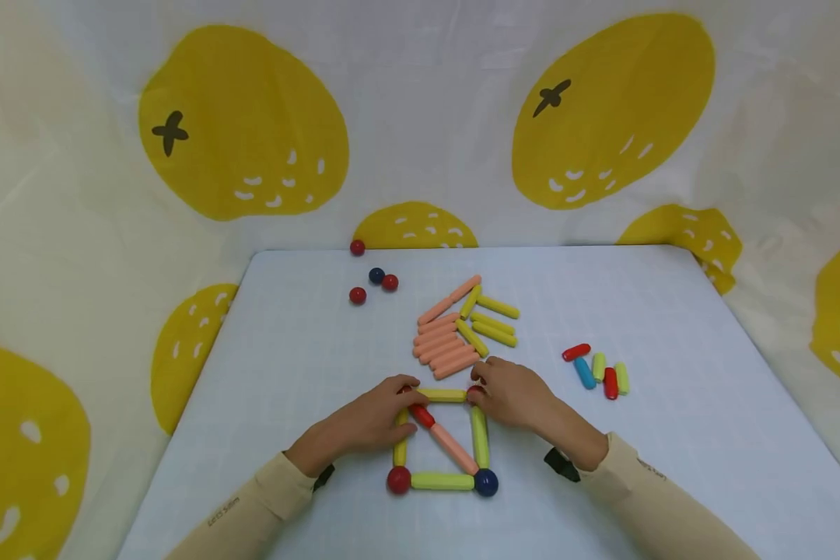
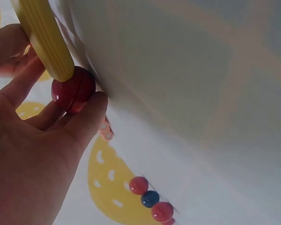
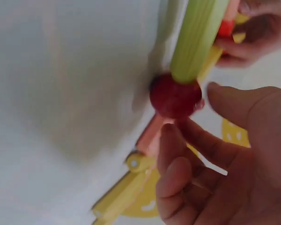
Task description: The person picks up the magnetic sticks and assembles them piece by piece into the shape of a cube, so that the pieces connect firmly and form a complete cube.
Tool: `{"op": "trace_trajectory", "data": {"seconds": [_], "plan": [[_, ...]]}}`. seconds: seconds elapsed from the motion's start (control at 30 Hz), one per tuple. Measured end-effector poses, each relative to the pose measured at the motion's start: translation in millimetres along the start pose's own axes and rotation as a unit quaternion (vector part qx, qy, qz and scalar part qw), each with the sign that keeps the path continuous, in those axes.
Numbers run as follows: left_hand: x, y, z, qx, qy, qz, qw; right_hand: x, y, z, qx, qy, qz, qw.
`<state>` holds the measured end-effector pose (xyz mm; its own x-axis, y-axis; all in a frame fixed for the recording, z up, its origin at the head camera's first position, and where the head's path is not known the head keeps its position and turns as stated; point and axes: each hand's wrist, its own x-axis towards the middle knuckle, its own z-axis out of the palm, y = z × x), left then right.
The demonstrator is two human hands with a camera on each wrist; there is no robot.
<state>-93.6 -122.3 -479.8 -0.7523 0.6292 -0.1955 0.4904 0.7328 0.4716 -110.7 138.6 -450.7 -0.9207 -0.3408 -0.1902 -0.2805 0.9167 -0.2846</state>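
Observation:
A square of magnetic-looking sticks and balls lies before me. Its sides are a yellow top stick [image 1: 442,395], a yellow left stick [image 1: 400,453], a lime right stick [image 1: 480,439] and a lime bottom stick [image 1: 442,481]. A red ball [image 1: 399,480] and a blue ball [image 1: 486,482] form the near corners. Diagonally inside run a short red stick [image 1: 421,415] and a pink stick [image 1: 453,449]. My left hand [image 1: 371,416] holds the far-left red ball [image 2: 75,91]. Around the far-right red ball [image 3: 174,97] curl the fingers of my right hand [image 1: 514,393], its thumb beside the ball.
Beyond the square lie several pink sticks [image 1: 448,346] and several yellow sticks [image 1: 495,327]. Loose balls, red [image 1: 358,295] and dark blue [image 1: 376,275], sit at the back. Short red, blue and lime sticks [image 1: 610,383] lie to the right on the white table [image 1: 287,334].

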Motion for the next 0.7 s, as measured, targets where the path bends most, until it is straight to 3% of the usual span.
{"op": "trace_trajectory", "data": {"seconds": [0.2, 0.37, 0.53, 0.7], "plan": [[0.1, -6.4, 1.1, -0.008, 0.027, -0.003, 0.9996, 33.9, 21.6, -12.3, -0.008, 0.027, 0.052, 0.9983], [-2.7, -16.8, 0.8, -0.014, 0.057, -0.003, 0.9983, 56.1, 28.8, -5.9, -0.028, -0.001, 0.07, 0.9972], [-3.7, -23.7, -2.7, -0.024, 0.07, 0.0, 0.9973, 58.3, 26.6, -2.0, -0.064, 0.005, 0.079, 0.9948], [-3.3, -26.4, -6.1, -0.042, 0.078, 0.004, 0.9961, 47.8, 20.9, -26.9, -0.067, 0.056, 0.069, 0.9938]]}}
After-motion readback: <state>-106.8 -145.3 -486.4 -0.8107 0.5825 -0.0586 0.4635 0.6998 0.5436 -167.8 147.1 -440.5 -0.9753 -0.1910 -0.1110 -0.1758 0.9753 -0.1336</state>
